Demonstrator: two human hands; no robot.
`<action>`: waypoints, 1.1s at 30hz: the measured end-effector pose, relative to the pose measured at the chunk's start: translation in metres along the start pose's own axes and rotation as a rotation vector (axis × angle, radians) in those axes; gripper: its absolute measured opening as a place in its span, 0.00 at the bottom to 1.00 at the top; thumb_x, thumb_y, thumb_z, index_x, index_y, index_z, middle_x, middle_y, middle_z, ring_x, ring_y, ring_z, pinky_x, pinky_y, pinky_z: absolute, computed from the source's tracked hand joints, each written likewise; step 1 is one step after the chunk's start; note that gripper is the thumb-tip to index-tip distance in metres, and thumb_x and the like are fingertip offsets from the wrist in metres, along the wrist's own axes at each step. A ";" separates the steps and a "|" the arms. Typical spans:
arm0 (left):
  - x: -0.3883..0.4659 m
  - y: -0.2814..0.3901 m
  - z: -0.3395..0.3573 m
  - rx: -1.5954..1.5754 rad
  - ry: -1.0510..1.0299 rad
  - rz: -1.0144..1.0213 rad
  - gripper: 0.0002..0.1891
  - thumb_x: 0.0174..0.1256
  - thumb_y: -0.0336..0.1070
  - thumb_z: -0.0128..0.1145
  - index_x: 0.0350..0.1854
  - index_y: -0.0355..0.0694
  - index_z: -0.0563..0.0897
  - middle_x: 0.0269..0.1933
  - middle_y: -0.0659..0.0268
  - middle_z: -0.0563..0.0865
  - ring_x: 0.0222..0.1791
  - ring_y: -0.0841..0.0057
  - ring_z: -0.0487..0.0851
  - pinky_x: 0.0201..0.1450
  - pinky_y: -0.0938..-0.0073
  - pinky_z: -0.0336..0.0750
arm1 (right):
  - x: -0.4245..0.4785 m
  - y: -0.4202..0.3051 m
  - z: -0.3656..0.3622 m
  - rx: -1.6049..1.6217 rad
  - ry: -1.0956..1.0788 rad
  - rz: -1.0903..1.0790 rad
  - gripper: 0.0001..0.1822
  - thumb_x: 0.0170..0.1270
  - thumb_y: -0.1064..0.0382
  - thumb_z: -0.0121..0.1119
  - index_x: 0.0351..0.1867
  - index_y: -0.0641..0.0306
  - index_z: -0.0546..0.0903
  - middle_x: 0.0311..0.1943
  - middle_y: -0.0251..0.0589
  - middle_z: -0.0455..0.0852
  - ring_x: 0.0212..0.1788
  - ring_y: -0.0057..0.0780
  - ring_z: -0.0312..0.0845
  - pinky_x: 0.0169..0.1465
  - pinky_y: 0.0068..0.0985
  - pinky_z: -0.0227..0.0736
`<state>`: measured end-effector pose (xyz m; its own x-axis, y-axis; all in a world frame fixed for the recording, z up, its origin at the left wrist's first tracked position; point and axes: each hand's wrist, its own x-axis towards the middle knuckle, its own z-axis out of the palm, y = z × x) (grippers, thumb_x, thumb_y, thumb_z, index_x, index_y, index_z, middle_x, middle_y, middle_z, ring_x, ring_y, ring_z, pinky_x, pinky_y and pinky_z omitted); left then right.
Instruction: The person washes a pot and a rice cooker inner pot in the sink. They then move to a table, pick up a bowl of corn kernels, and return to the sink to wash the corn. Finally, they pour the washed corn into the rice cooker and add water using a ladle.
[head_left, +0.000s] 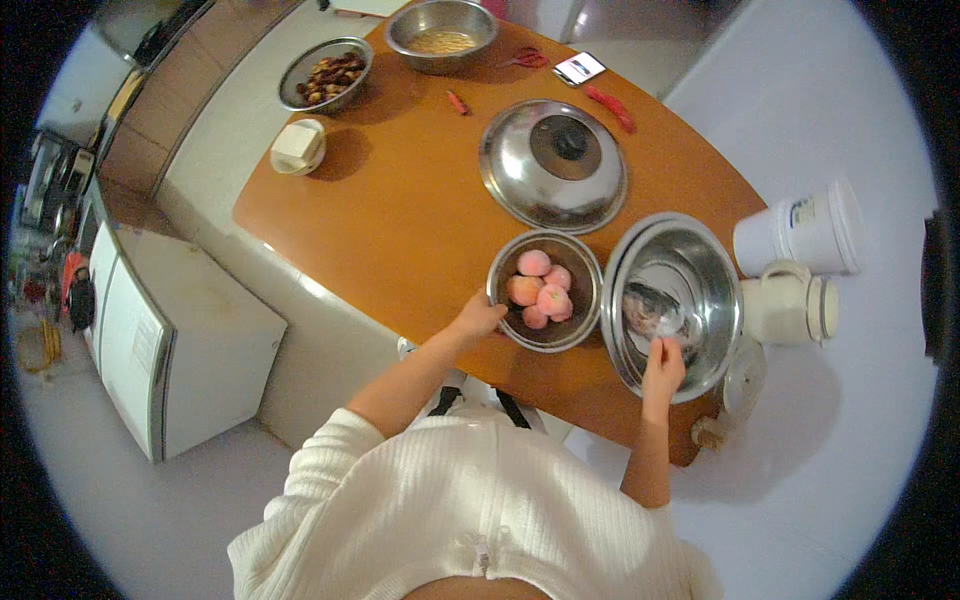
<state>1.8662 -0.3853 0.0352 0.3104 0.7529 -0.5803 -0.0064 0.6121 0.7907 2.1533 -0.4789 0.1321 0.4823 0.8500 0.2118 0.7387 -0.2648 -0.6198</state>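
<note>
Several pink peaches (553, 298) lie in a round metal bowl (506, 330) in front of me. My left hand (480, 315) grips this bowl's left rim, thumb over the edge. To its right stand two larger stainless steel basins, one nested in the other; the upper basin (712, 300) holds a dark and pinkish item (649, 306), blurred, partly under what looks like a clear plastic bag (671, 327). Over the basin's near side, my right hand (664, 367) has its fingertips pinched together at the plastic.
A domed steel lid (517, 161) lies behind the bowls. Farther back are a phone (579, 69), red scissors (529, 58), a basin (442, 64), a bowl of brown pieces (330, 79) and a white block (298, 142). A white bucket (799, 229) and cream jug (787, 304) stand right.
</note>
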 end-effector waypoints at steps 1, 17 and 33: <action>-0.005 0.008 0.004 -0.017 0.024 -0.054 0.18 0.57 0.31 0.50 0.52 0.39 0.68 0.33 0.63 0.80 0.29 0.75 0.79 0.23 0.73 0.75 | -0.016 0.001 -0.003 0.129 -0.073 0.172 0.11 0.62 0.60 0.51 0.28 0.67 0.76 0.25 0.39 0.78 0.28 0.25 0.73 0.33 0.24 0.67; -0.085 0.021 -0.168 -0.300 0.314 -0.001 0.17 0.58 0.25 0.42 0.51 0.35 0.66 0.43 0.56 0.78 0.39 0.67 0.81 0.35 0.68 0.82 | -0.058 0.024 0.038 1.296 0.364 1.060 0.21 0.55 0.43 0.55 0.33 0.61 0.74 0.24 0.37 0.79 0.16 0.22 0.68 0.17 0.15 0.60; -0.080 0.022 -0.254 -0.474 0.352 0.097 0.18 0.57 0.25 0.43 0.51 0.37 0.65 0.42 0.57 0.77 0.36 0.66 0.81 0.35 0.67 0.82 | -0.054 0.034 0.029 1.276 0.144 1.254 0.13 0.57 0.59 0.47 0.31 0.69 0.75 0.24 0.43 0.79 0.12 0.22 0.63 0.11 0.13 0.53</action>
<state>1.6004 -0.3706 0.0491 -0.0461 0.7960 -0.6035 -0.4678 0.5166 0.7172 2.1387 -0.5210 0.0778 0.4969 0.3780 -0.7812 -0.8117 -0.1161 -0.5724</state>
